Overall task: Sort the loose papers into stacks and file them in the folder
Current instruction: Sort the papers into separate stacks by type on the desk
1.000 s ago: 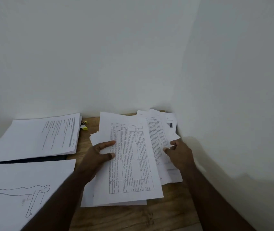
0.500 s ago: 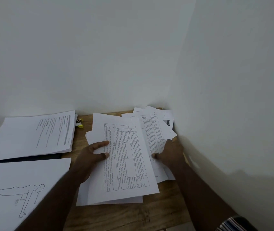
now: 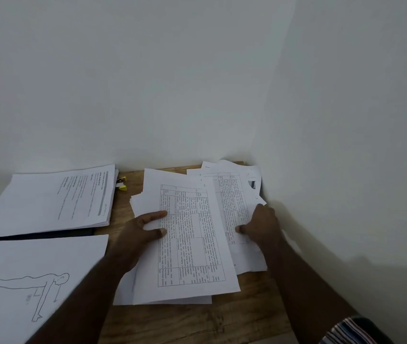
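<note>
You're mid-sort: left hand [image 3: 142, 232] pinches the table sheets [image 3: 185, 244] at centre, right hand [image 3: 262, 227] grips the loose pile [image 3: 234, 199] beside them; next, lift one sheet cleanly

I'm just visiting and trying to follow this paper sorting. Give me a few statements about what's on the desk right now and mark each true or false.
1. The left hand holds the table-printed sheet at its left edge. True.
2. The right hand hangs in the air, touching nothing. False: it rests on the pile of papers by the right wall.
3. A sheet with a line drawing of a body lies at the near left. True.
4. The small yellow object sits on top of the text stack. False: it lies on the wooden desk beside that stack.
</note>
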